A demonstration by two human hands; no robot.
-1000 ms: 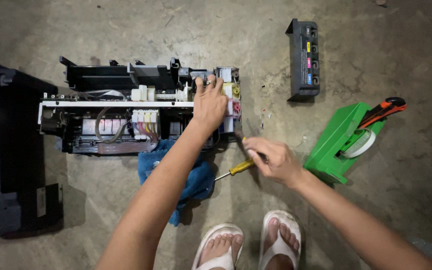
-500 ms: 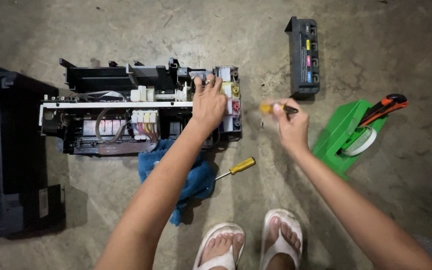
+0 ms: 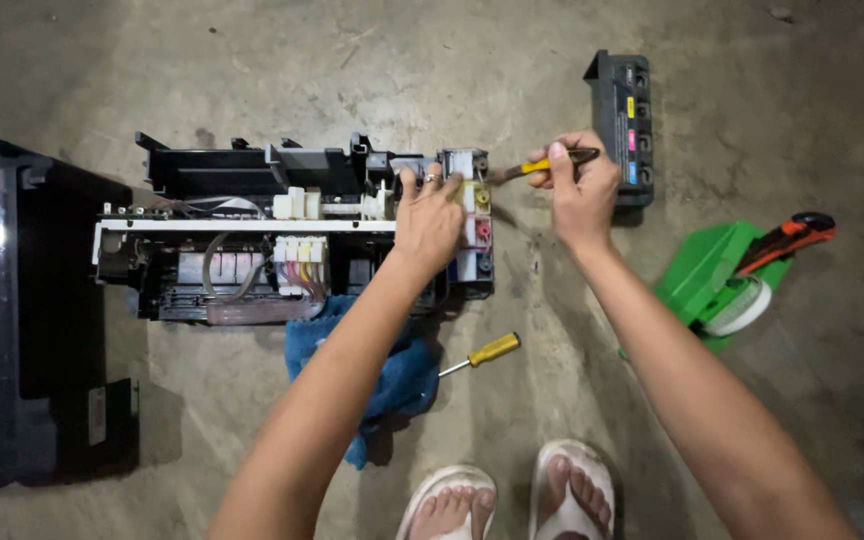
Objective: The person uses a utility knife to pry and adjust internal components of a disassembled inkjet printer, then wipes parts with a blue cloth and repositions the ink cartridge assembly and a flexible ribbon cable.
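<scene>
Head view showed both arms stretched forward. Left hand (image 3: 430,222) lay flat and open on the printer frame (image 3: 292,235) on the floor. Right hand (image 3: 577,190) was closed around a yellow screwdriver (image 3: 537,167), tip touching the frame's right end.

My left hand (image 3: 430,222) lies palm down, fingers curled forward, forearm stretched straight. My right hand (image 3: 577,190) sits just beside it, fist closed, knuckles up, wrist slightly bent inward.

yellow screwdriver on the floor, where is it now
In the head view the yellow screwdriver lies on the concrete floor, just right of the blue cloth, between the person's forearms.
</scene>
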